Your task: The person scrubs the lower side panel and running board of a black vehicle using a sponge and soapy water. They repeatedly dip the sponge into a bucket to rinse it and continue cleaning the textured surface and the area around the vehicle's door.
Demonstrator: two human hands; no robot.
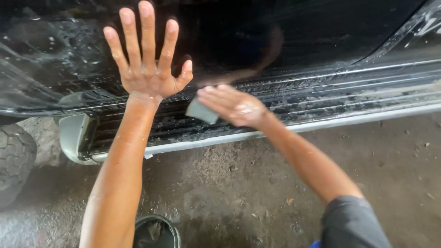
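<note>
1. The right hand (234, 106) has its grip closed over a small grey sponge (202, 111) — fingers laid flat along the top, the sponge sticking out below and to the left of the fingertips.
2. Sponge and hand are blurred; the sponge sits against the wet, ribbed running board (321, 103) of a black car body (257, 36), right under the grip.
3. The left hand (147, 69) holds nothing — its grip is spread wide, palm pressed flat on the wet car panel, up and to the left of the sponge, with a gap between the two hands.
4. Left of that open grip, past the grey end cap (73, 135) of the running board, part of a tyre (16, 160) shows.
5. Below both arms lies a damp concrete floor (257, 183); a dark bucket (156, 232) stands there, beside the left forearm and well below the sponge.
6. A grey sleeve (351, 222) covers the right upper arm.
</note>
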